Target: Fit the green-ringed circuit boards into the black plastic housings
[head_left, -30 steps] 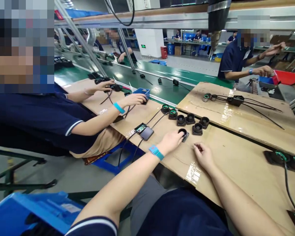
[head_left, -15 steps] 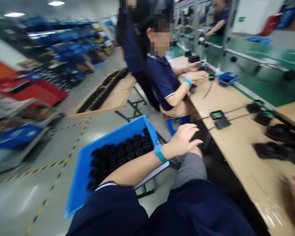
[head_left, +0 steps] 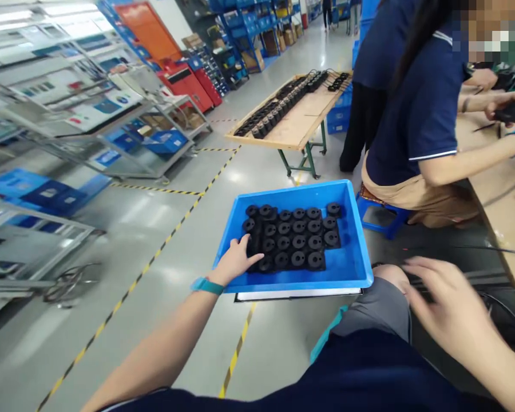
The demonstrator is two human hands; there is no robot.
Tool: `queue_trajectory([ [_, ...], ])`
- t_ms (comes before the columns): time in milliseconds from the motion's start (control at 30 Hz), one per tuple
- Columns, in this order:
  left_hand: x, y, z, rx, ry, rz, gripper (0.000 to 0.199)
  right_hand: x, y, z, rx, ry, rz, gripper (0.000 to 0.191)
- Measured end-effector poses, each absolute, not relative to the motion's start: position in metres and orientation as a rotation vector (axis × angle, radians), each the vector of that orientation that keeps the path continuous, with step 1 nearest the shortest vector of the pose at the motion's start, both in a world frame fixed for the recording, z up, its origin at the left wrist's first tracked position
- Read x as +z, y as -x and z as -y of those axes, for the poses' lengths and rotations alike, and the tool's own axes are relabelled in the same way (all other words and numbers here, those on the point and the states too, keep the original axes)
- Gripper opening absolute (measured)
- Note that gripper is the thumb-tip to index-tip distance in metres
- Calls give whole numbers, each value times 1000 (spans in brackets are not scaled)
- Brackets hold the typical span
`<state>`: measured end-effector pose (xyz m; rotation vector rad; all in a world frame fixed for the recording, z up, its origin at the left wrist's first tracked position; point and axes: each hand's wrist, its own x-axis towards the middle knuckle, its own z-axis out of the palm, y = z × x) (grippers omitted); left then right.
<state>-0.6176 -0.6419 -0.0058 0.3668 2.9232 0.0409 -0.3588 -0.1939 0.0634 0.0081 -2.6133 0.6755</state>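
Observation:
A blue bin point(head_left: 352, 269) stands in front of me on a support, with rows of round black parts point(head_left: 299, 242) inside. My left hand point(head_left: 235, 260), with a teal band at its wrist, reaches over the bin's near left corner. Its thumb and fingers are spread at the leftmost black parts, and nothing is seen gripped. To the right of the bin, above my knee, my right hand point(head_left: 444, 297) hangs slightly blurred, fingers apart and holding nothing.
A wooden-topped table point(head_left: 300, 123) with rows of black parts stands beyond the bin. At right, a seated person point(head_left: 429, 109) holds a black part by the workbench point(head_left: 510, 212). Another person stands behind. Metal carts point(head_left: 124, 126) are at left.
The view has turned left, bringing the bin to the middle. My left hand has moved from beside the bin to the black parts inside. My right hand has left the workbench.

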Motion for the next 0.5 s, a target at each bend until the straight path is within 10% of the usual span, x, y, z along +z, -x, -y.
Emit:
queue_trajectory([
  [500,-39,633,649,35,-366,-2975,55,-23,579,307,94,-123,3566,41],
])
